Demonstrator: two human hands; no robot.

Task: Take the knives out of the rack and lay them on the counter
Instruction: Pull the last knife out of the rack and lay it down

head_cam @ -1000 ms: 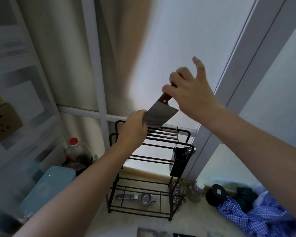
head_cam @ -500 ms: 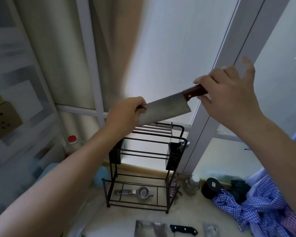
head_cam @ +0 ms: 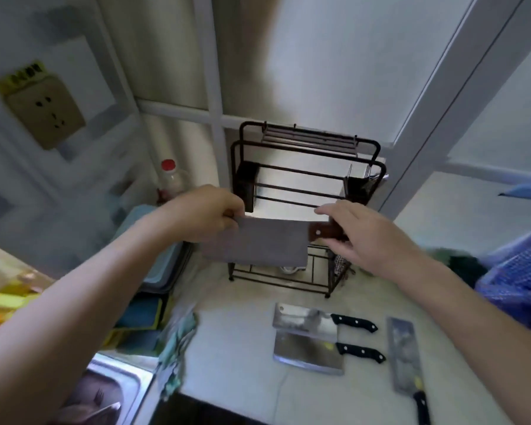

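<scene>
A cleaver with a grey blade [head_cam: 258, 243] and brown wooden handle hangs level in front of the black wire rack [head_cam: 307, 167]. My left hand [head_cam: 206, 213] pinches the far end of its blade. My right hand [head_cam: 359, 237] grips the wooden handle. Three cleavers with black handles lie on the pale counter [head_cam: 233, 342]: one [head_cam: 304, 320] nearest the rack, a second [head_cam: 310, 354] just below it, and a third [head_cam: 405, 357] to the right, pointing away from me. No knives show in the rack's top slots.
A steel sink [head_cam: 114, 391] sits at lower left with a green cloth [head_cam: 175, 348] on its edge. Sponges and a blue tray lie left of the rack, beside a red-capped bottle [head_cam: 170, 179]. Blue checked fabric [head_cam: 521, 271] covers the right side. A socket [head_cam: 43, 108] is on the left wall.
Both hands have carried the wooden-handled cleaver down from above the rack to in front of it, now level. The view has tilted down, showing the counter and the three laid knives.
</scene>
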